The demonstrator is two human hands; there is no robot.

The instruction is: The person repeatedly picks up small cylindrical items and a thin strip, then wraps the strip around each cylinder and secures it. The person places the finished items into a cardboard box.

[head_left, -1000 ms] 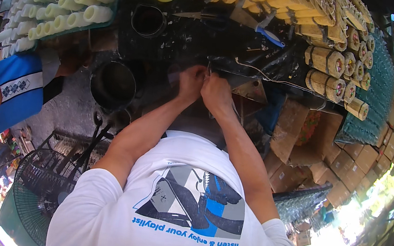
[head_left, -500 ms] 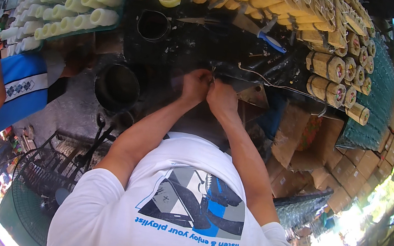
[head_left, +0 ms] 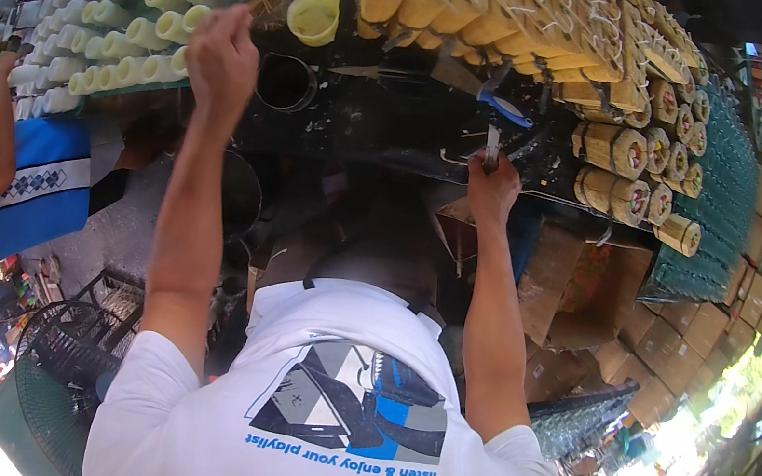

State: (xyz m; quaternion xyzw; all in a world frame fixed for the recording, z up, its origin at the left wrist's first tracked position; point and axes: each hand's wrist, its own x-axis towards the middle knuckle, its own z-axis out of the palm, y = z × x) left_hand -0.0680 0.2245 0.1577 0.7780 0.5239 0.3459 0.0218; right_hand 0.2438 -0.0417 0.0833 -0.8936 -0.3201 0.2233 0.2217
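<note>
My left hand (head_left: 223, 60) is raised at the far left of the black work table (head_left: 377, 126), between the pale hollow cylinders and a black round pot (head_left: 286, 83). Its fingers are pinched beside thin brown sticks (head_left: 268, 0); whatever they hold is too small to make out. Near the table's front edge, my right hand (head_left: 493, 188) closes around a short silver metal tool (head_left: 492, 147) that points away from me. Beyond it lies a blue-handled knife (head_left: 506, 109). A pale cord end (head_left: 452, 158) shows just left of that hand.
Yellow wooden pieces with white cords (head_left: 491, 10) and bundled tubes (head_left: 613, 149) line the table's back and right. A yellow-green cup (head_left: 313, 18) stands behind the pot. An open carton (head_left: 578, 290) sits at lower right. At left, another person (head_left: 29, 179) works; a fan (head_left: 69, 379) stands below.
My hands, earlier together at the table's front edge, have parted. The left has gone up and left to the brown sticks; the right has moved right and now grips the silver tool.
</note>
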